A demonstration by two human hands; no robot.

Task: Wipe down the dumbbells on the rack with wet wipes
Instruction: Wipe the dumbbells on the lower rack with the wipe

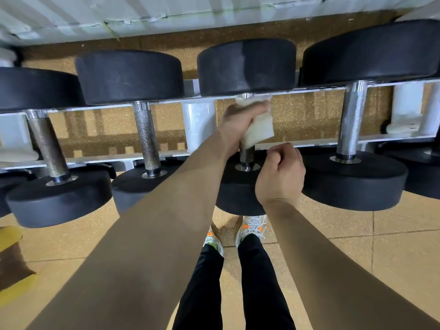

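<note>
Dumbbell handle point(247, 152) gripped through wipe point(260, 129) by left hand point(238, 122).

The left hand point(238, 120) and the wipe point(258, 129) were blurry. They covered most of the handle point(246, 154), so only its bottom end showed. The left arm point(166, 210) hid part of the round weight point(235, 186) below it. The right hand point(281, 175) had its back to the camera, so the inside of its curled fingers was hidden. A yellow and brown thing point(10, 258) was cut off by the left edge.
</note>
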